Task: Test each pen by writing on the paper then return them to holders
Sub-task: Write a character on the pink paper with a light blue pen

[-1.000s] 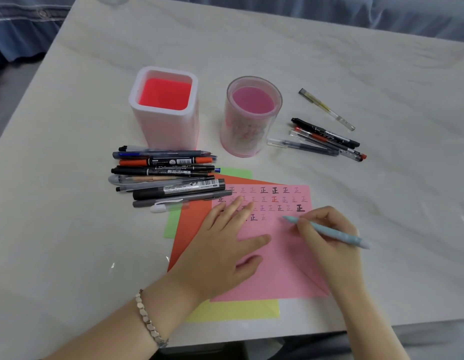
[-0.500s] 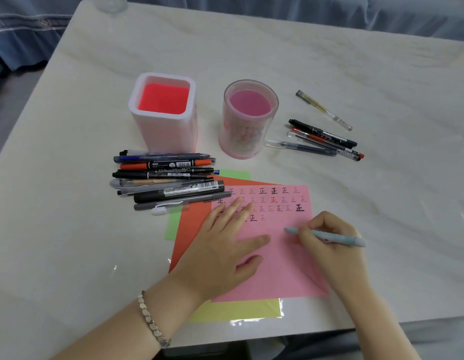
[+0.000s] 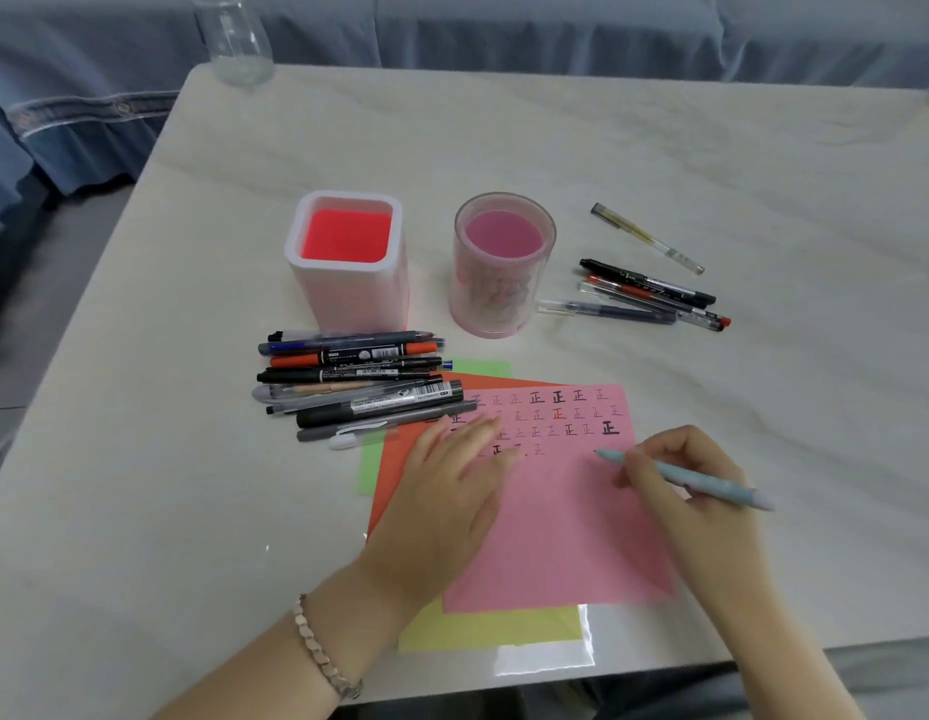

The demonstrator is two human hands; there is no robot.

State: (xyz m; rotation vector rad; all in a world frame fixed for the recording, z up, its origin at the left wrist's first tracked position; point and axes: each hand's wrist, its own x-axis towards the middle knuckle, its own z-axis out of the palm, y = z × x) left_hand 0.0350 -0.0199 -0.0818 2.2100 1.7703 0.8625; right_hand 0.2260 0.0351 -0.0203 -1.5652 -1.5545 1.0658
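Blurred left hand (image 3: 447, 496) seemingly covers characters (image 3: 610, 428) — right hand (image 3: 680, 480) grips pen (image 3: 722, 488).

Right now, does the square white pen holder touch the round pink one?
Apart. The head view shows bare table between the square white pen holder and the round pink holder.

Our left hand (image 3: 447, 491) lies palm down, fingers straight and slightly spread, pressing on the pink paper (image 3: 566, 532); its forearm comes in from the lower left; our right hand (image 3: 696, 506) curls round a light blue pen (image 3: 727, 492), pinching it between thumb and fingers, tip pointing left; its forearm comes in from the lower right; the hands stay apart.
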